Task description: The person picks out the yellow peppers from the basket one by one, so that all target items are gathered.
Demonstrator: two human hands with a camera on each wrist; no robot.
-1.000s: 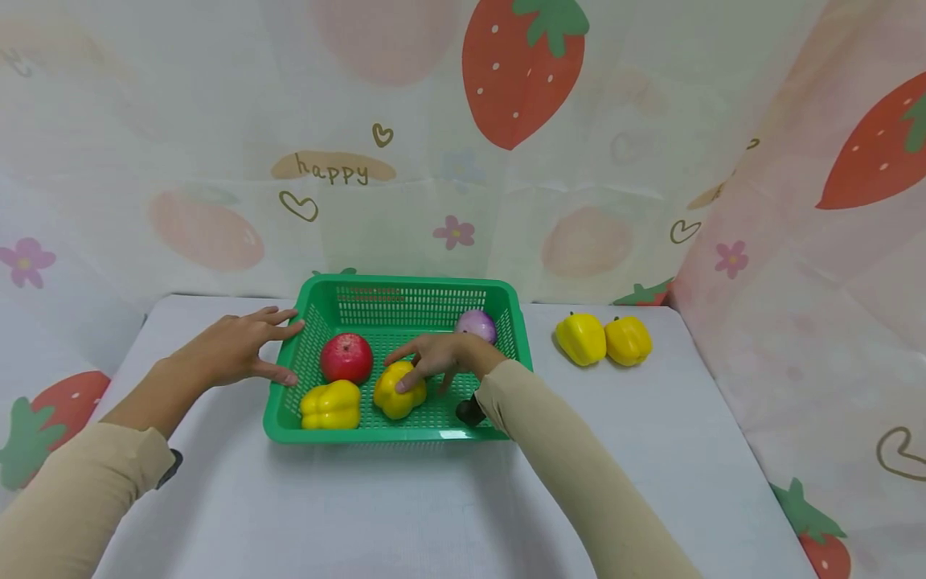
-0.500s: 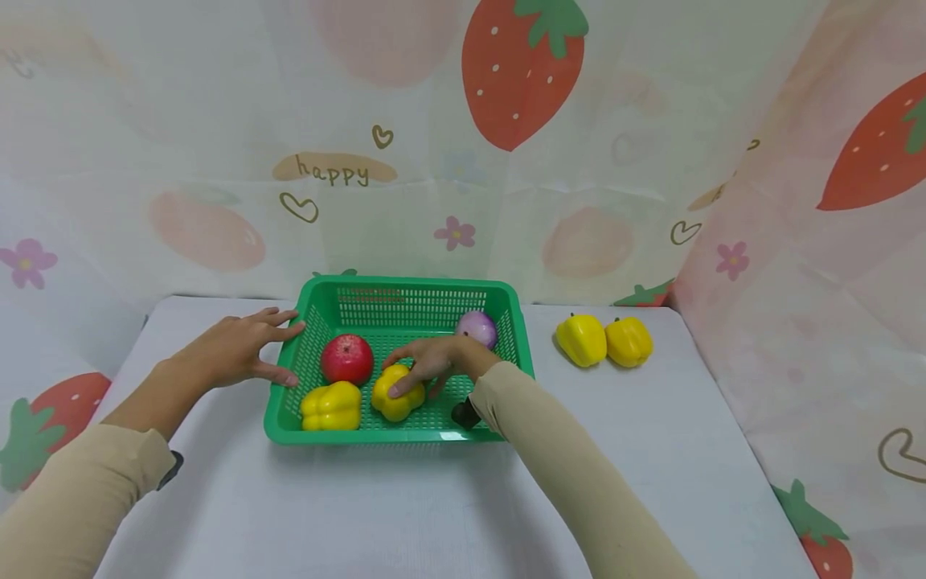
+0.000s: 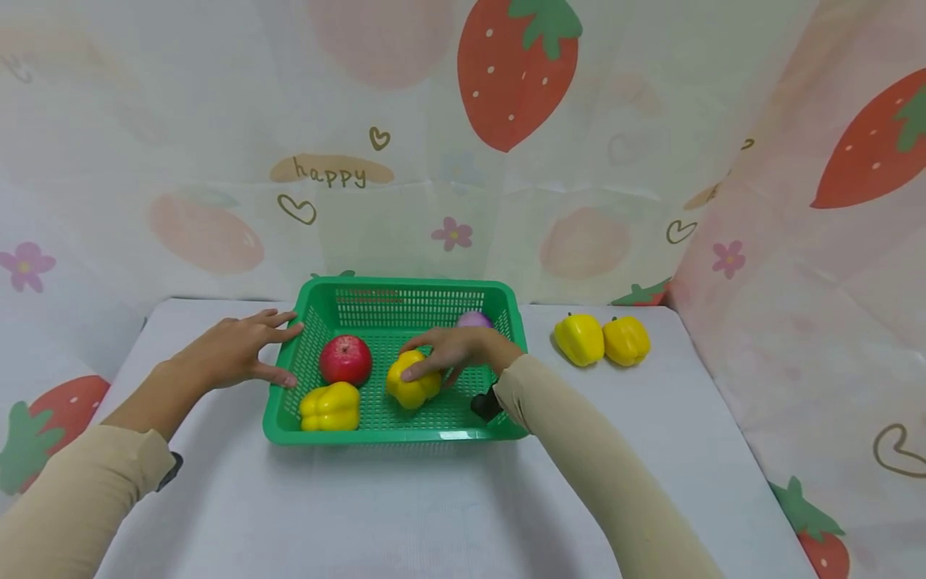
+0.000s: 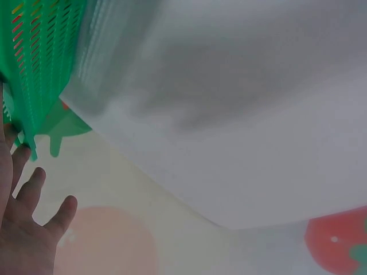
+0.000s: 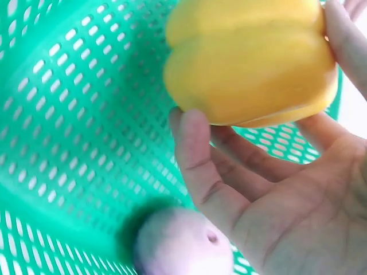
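Note:
My right hand (image 3: pixel 457 351) grips a yellow bell pepper (image 3: pixel 412 381) inside the green basket (image 3: pixel 391 437); the right wrist view has the thumb on one side of the pepper (image 5: pixel 252 63) and fingers curled under it. With fingers spread and straight, my left hand (image 3: pixel 242 347) touches the basket's left rim. Also in the basket are a red round fruit (image 3: pixel 346 360), a second yellow bell pepper (image 3: pixel 329 407) at the front left corner, and a purple round vegetable (image 3: pixel 473 319) at the back right, partly hidden by my right hand.
Two more yellow bell peppers (image 3: pixel 579 338) lie side by side on the white table (image 3: pixel 622 434), right of the basket. A fabric backdrop (image 3: pixel 405 233) with printed strawberries hangs behind the table and along its sides.
The yellow bell pepper in my right hand has shifted right and slightly back, away from the pepper at the front left. My left hand stays at the rim.

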